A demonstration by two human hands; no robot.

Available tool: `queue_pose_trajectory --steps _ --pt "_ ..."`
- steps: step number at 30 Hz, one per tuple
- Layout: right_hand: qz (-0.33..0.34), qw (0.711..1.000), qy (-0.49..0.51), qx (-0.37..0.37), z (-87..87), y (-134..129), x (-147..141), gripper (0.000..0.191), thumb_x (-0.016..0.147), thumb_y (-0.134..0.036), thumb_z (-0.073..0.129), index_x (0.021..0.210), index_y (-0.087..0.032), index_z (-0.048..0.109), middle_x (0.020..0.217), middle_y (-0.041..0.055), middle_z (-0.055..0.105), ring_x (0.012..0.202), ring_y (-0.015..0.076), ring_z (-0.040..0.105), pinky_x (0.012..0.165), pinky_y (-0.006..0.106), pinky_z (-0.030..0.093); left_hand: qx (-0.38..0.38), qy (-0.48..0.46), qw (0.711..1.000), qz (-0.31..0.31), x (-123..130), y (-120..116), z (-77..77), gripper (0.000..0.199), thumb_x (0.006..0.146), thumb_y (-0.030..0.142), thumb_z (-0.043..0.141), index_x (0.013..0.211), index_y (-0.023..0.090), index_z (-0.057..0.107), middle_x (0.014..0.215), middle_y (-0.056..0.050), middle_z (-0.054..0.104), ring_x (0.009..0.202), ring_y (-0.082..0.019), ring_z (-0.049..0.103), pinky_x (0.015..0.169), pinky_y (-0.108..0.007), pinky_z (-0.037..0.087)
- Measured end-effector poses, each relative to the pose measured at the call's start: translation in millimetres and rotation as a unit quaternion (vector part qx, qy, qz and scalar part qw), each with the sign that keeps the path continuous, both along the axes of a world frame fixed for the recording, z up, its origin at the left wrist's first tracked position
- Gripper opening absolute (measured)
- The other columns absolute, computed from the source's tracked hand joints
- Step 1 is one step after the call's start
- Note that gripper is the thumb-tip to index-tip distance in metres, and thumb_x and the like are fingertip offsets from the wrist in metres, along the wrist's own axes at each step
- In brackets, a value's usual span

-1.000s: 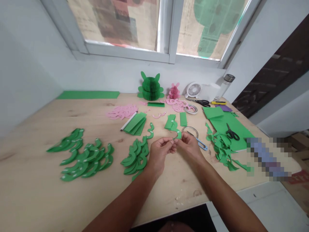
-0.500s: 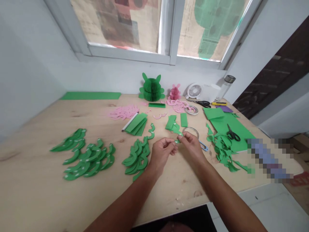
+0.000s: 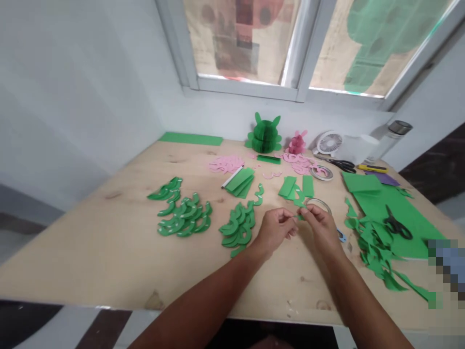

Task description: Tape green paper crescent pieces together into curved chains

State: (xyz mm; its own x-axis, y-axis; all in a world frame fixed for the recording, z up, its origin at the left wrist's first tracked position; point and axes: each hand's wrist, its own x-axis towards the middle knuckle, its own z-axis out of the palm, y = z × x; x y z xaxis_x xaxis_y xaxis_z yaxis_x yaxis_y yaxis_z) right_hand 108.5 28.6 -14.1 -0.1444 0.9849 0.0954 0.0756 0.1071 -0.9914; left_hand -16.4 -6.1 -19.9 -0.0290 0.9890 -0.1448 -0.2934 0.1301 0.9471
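Wooden counter [image 3: 109,257] under a window holds three clusters of green paper crescents [image 3: 238,225] left of centre. Left hand [image 3: 275,229] and right hand [image 3: 321,228], at lower centre, each grip closed, pinch one green paper strip [image 3: 299,206] between them. Just beyond the right hand lies a tape roll [image 3: 317,206]; a second tape roll [image 3: 321,173] sits farther up. Two scissors [image 3: 397,225] lie at right, beside green scraps [image 3: 374,247].

The curved paper strips [image 3: 236,228] are bright green with white flecks; the pinched paper piece [image 3: 300,217] looks green too; the paper scraps [image 3: 225,164] are pink; the scissors [image 3: 397,224] are black.
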Motion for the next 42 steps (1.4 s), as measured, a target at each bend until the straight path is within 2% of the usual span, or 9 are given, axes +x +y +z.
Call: queue_pose_trajectory --steps 8,13,20,25,31,34,36,39,42 --pt "-0.006 0.999 -0.016 0.032 -1.0 3 7 0.026 0.078 -0.041 0.059 0.065 -0.018 0.059 0.062 -0.0003 0.057 0.062 0.0134 0.049 0.061 0.025 0.040 -0.001 0.035 0.998 -0.046 1 -1 -0.1 0.006 0.069 0.015 0.056 0.063 0.015 0.055 0.053 0.003 0.058 0.042 -0.005 0.049 0.040 -0.016 0.036" --pt "-0.066 0.994 -0.044 0.081 -1.5 4 9 0.030 0.079 -0.044 0.056 0.065 -0.018 0.060 0.063 -0.0004 0.054 0.064 0.0137 0.049 0.062 0.025 0.040 0.016 0.058 0.998 -0.035 -3 2 0.7 0.006 0.070 0.019 0.057 0.066 0.015 0.055 0.055 0.003 0.058 0.043 -0.006 0.049 0.038 -0.015 0.033" --pt "-0.129 0.989 -0.031 0.067 0.6 5 7 0.032 0.073 -0.048 0.059 0.068 -0.017 0.064 0.068 0.0038 0.062 0.067 0.0170 0.056 0.065 0.029 0.046 0.047 0.067 0.997 -0.002 -17 1 27.5 0.010 0.071 0.023 0.059 0.067 0.015 0.055 0.056 0.001 0.060 0.043 -0.006 0.050 0.039 -0.016 0.035" --pt "-0.116 0.991 -0.035 0.062 -3.6 8 8 0.032 0.071 -0.049 0.061 0.070 -0.017 0.065 0.067 0.0043 0.063 0.068 0.0189 0.059 0.069 0.032 0.047 0.063 0.068 0.996 0.017 -54 -29 50.1 0.018 0.070 0.032 0.062 0.067 0.015 0.056 0.056 0.000 0.061 0.045 -0.008 0.052 0.041 -0.018 0.037" --pt "-0.095 0.990 -0.052 0.088 -12.0 9 11 0.027 0.074 -0.045 0.059 0.072 -0.018 0.064 0.067 0.0029 0.064 0.069 0.0188 0.059 0.071 0.032 0.046 -0.014 0.191 0.977 0.096 -136 -86 45.1 0.026 0.071 0.040 0.060 0.063 0.016 0.055 0.051 0.001 0.058 0.042 -0.009 0.047 0.041 -0.019 0.034" --pt "-0.095 0.989 -0.054 0.103 -12.9 9 10 0.026 0.075 -0.043 0.058 0.071 -0.018 0.063 0.066 0.0022 0.063 0.069 0.0183 0.058 0.070 0.031 0.045 -0.067 0.293 0.946 0.125 -176 -101 34.2 0.026 0.070 0.039 0.058 0.057 0.017 0.052 0.048 0.002 0.055 0.041 -0.009 0.045 0.041 -0.020 0.030" --pt "-0.091 0.988 -0.063 0.108 -12.2 9 10 0.025 0.075 -0.043 0.058 0.070 -0.018 0.062 0.065 0.0018 0.062 0.068 0.0180 0.057 0.069 0.030 0.044 -0.102 0.380 0.910 0.132 -196 -104 27.3 0.028 0.071 0.038 0.054 0.052 0.018 0.050 0.044 0.002 0.053 0.041 -0.010 0.044 0.043 -0.022 0.030" --pt "-0.083 0.986 -0.086 0.118 -10.6 9 10 0.025 0.075 -0.042 0.057 0.068 -0.018 0.061 0.064 0.0015 0.061 0.068 0.0180 0.057 0.067 0.030 0.043 -0.132 0.539 0.825 0.108 -212 -103 22.1 0.032 0.073 0.038 0.052 0.047 0.019 0.049 0.044 0.001 0.052 0.045 -0.013 0.048 0.048 -0.024 0.030" --pt "-0.079 0.984 -0.095 0.126 -10.1 9 11 0.025 0.075 -0.042 0.056 0.068 -0.018 0.060 0.065 0.0016 0.061 0.069 0.0182 0.056 0.067 0.029 0.042 -0.149 0.638 0.748 0.105 -212 -99 22.2 0.027 0.074 0.037 0.051 0.053 0.020 0.054 0.053 -0.001 0.059 0.055 -0.017 0.055 0.052 -0.025 0.029"
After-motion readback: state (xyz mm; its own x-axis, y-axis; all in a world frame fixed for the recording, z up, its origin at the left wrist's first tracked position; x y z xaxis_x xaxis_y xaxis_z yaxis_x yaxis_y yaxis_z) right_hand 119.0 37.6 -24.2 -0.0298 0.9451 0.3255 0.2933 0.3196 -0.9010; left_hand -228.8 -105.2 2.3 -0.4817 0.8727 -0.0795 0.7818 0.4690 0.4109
